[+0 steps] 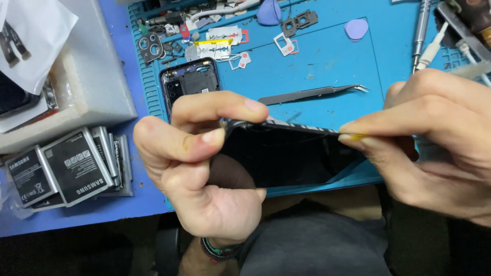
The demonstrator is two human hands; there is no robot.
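Phone screen panel (286, 156), dark and glossy, sits between both hands just above the near edge of the blue work mat (327, 61), held nearly edge-on to the camera. Left hand (197, 168) pinches its left corner, thumb and forefinger closed on it. Right hand (434, 138) has its fingers closed on a thin yellowish pick (358, 136) pressed at the panel's right edge, where a seam shows along the top; the layers look partly parted, not yet separated. Behind lie an opened phone body (190, 84), tweezers (312, 93), small loose parts (225, 43), and stacked batteries (71, 168) to the left.
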